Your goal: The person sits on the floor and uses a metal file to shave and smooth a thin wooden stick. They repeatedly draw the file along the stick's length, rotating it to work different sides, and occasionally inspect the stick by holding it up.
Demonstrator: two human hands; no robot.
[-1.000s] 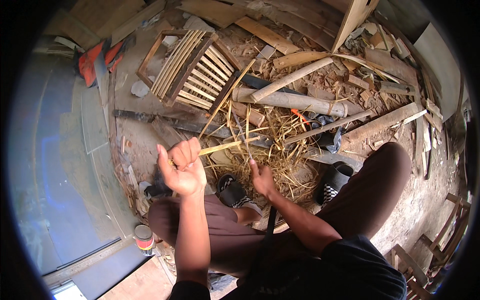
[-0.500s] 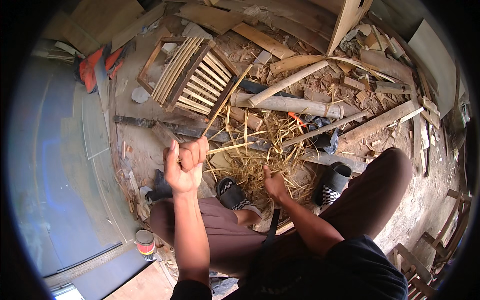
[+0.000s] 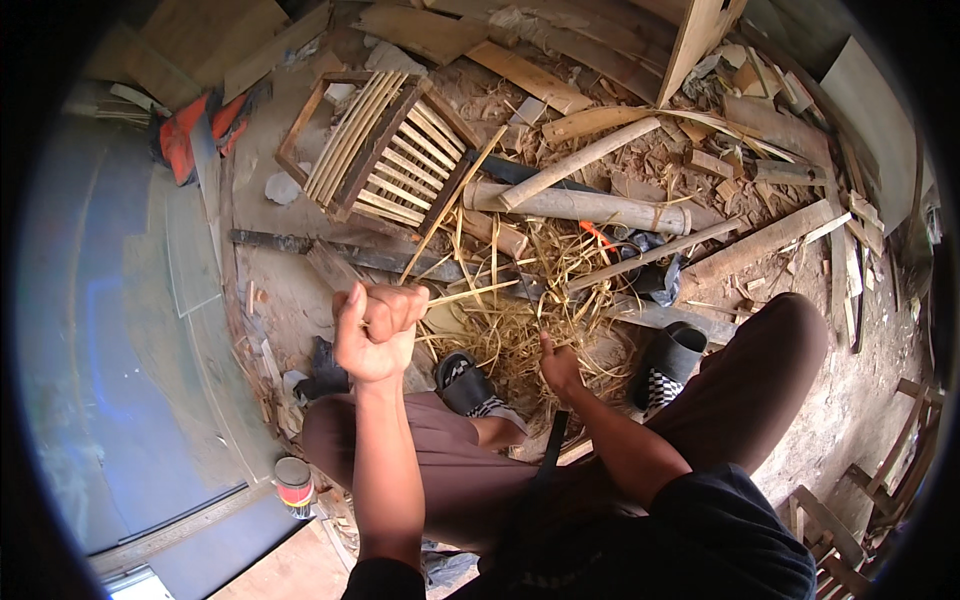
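The left hand [image 3: 375, 330] is raised, its fingers clenched around a thin bamboo strip [image 3: 450, 205] that slants far toward the slatted bamboo frame [image 3: 385, 150]. The right hand [image 3: 558, 365], lower and right, pinches shavings from the straw-coloured pile [image 3: 520, 320] on the floor.
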